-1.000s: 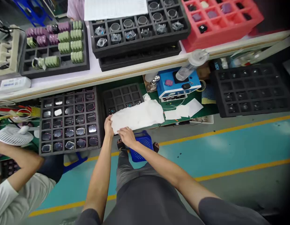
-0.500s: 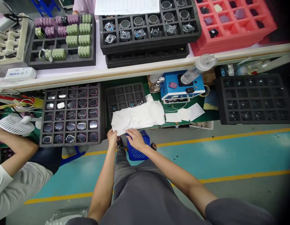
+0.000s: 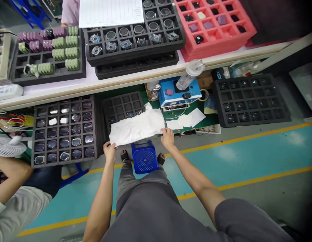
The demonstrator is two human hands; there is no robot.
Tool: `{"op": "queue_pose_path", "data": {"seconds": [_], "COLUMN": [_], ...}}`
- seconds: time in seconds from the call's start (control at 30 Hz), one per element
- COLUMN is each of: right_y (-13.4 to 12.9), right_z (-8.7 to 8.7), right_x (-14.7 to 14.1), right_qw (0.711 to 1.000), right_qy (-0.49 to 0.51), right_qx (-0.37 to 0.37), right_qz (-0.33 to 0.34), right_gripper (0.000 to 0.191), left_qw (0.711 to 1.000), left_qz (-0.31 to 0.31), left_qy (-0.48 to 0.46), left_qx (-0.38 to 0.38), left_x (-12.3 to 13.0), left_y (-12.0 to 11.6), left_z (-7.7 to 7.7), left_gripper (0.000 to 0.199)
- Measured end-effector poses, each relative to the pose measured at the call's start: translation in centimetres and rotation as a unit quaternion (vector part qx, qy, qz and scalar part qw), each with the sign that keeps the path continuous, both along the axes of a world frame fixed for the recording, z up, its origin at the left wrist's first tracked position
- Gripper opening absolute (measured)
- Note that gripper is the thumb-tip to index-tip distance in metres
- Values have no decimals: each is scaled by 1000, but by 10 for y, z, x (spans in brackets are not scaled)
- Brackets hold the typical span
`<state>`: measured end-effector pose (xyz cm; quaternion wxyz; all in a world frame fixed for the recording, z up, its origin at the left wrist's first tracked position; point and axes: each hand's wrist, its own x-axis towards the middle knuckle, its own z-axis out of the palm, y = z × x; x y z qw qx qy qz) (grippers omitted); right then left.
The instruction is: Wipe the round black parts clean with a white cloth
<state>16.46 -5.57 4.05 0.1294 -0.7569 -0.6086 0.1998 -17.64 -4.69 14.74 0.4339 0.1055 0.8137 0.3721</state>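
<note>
1. My left hand (image 3: 109,152) pinches the near-left corner of the white cloth (image 3: 137,127), which lies along the near edge of the green worktop (image 3: 211,120); a hard tug could drag it off.
2. My right hand (image 3: 167,138) is at the near-right corner; I cannot tell whether its fingers close there, so that corner might slip.
3. The cloth overlaps the near edge of the black foam tray (image 3: 119,109); snagging might shift the watches (image 3: 130,114).

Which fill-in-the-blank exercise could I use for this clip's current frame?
1. The left hand pinches the cloth at its near ____ corner.
2. The right hand is at the cloth's near ____ corner.
3. The stool is ____ in colour.

Missing words: left; right; blue.
</note>
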Motion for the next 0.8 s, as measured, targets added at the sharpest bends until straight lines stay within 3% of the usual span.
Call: {"op": "queue_pose_path", "data": {"seconds": [0.17,0.3,0.43,0.57,0.73,0.8], "right_y": [9,30,67,105,138,146], "right_z": [11,36,80,135,199,221], "right_x": [20,41,65,86,100,102], "right_qw": [998,993,980,953,905,889], "right_qy": [47,109,190,297,419,452], "right_qx": [-7,10,36,54,65,66], "right_qz": [44,52,39,18,-18,-29], "right_gripper": [28,28,27,28,26,25], "left_qw": [1000,996,983,961,937,929], "left_qz": [-13,-56,-119,-174,-226,-231], "left_qy": [-8,-29,-50,-21,59,83], "left_qx": [22,57,129,212,261,277], "left_x": [-9,-16,-24,-26,-31,-38], "left_y": [6,14,31,50,71,77], "left_z": [22,47,86,128,174,192], "left_gripper": [27,23,21,48,20,21]}}
